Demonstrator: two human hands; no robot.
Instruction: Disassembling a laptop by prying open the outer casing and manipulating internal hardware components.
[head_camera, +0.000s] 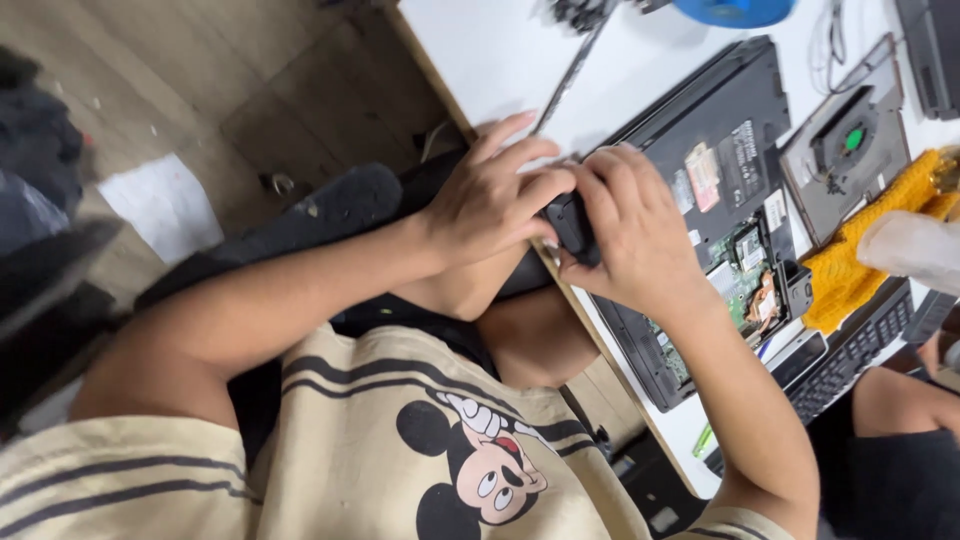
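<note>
Left hand (490, 200): clamped on black part (572, 228).
Right hand (635, 230): gripping it too, laptop (720, 140) at 2 o'clock.
Advice: steady, even pull.

Both hands (560, 215) around a black part (572, 225) beside the opened laptop (715, 150).

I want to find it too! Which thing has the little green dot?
Start at the big black laptop lying opened up on the white table. Just past its far edge sits a flat grey cooling fan, beside yellow cloth; only it has round blades with a green centre.
</note>
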